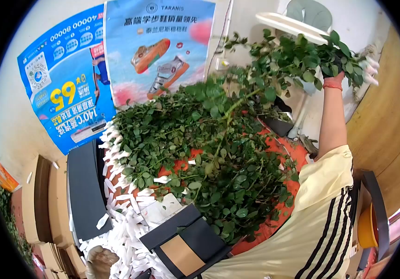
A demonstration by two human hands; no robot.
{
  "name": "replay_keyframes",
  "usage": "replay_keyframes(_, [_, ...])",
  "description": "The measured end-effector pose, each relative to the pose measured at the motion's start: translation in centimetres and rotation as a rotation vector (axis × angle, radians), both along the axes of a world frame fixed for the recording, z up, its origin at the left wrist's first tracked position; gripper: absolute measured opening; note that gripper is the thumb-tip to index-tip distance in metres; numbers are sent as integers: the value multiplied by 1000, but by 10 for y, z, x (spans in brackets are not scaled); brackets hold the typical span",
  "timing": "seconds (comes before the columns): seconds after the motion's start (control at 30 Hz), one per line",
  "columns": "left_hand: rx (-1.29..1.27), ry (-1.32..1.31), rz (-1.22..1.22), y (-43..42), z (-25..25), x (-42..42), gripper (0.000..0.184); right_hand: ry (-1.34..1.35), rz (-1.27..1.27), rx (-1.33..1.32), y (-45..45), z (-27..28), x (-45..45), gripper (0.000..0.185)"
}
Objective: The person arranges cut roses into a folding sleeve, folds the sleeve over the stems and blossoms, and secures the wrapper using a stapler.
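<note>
My right hand [333, 76], with a red band at the wrist, reaches out to the upper right. It is closed around a bunch of leafy rose stems [297, 58], whose white-covered heads [371, 72] point right; leaves hide most of the fingers. At the lower left edge, my left hand [101, 261] appears in a pale glove, partly cut off by the frame. Its fingers look loosely curled, with nothing seen in them. Beside it spreads a heap of small white sleeves [130, 237]. More rose stems [228, 181] lie piled on a red surface [267, 230].
A black box with a tan panel [181, 255] stands in front of the pile. Black board [88, 190] and folded cardboard [58, 200] are at the left. Posters [160, 51] cover the wall. A white high-chair tray [293, 28] is behind; an orange-yellow container [367, 225] stands at the right.
</note>
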State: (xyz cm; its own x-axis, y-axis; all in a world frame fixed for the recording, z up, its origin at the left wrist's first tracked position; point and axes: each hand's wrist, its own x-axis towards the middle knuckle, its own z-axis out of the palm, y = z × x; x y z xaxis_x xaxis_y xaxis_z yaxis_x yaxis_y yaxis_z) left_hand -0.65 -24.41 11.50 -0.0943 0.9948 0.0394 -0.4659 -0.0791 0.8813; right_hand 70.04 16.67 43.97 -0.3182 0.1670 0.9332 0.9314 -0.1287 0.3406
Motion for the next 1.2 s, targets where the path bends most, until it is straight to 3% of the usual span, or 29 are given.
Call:
replay_keyframes(0.03, [-31,90,-13,-9,6,5,73,134,367,-47,6,10,16,40])
replay_keyframes(0.13, [-8,168,-124,-13,10,26,70,552,1355,-180,2,24,20,44])
replay_keyframes(0.2, [-4,243,-209,-10,-1,32,71,853,1711,-194,-2,28,-22,43])
replay_keyframes(0.23, [50,264,-231,-11,3,41,62,999,1818,-173,-13,34,-44,43])
replay_keyframes(0.3, [36,265,-73,-7,-1,65,65,88,121,163,-21,46,-45,40])
replay_keyframes(0.33, [12,216,-57,-7,4,73,68,128,183,175,-23,50,-48,39])
replay_keyframes(0.4, [24,236,-41,-2,6,79,67,9,0,262,-24,69,-53,46])
replay_keyframes(0.57, [20,327,-3,-3,8,90,66,169,192,61,-41,75,-69,46])
replay_keyframes(0.7, [-7,404,42,-14,12,103,71,87,433,-273,-78,40,-118,46])
replay_keyframes(0.77, [-1,351,53,-17,1,98,60,-38,561,-537,-110,8,-162,46])
replay_keyframes(0.8, [9,444,136,-18,4,103,64,-108,609,-691,-128,-12,-186,46])
replay_keyframes(0.87, [-41,400,174,-28,5,101,47,-272,682,-992,-168,-52,-230,46])
replay_keyframes(0.97, [-21,389,196,-41,-2,99,45,-532,741,-1298,-220,-111,-277,47])
replay_keyframes(1.13, [-84,389,319,-66,-17,98,54,-761,707,-1288,-265,-221,-311,41])
replay_keyframes(1.2, [-68,517,433,-67,-16,106,49,-772,680,-1284,-273,-278,-315,39])
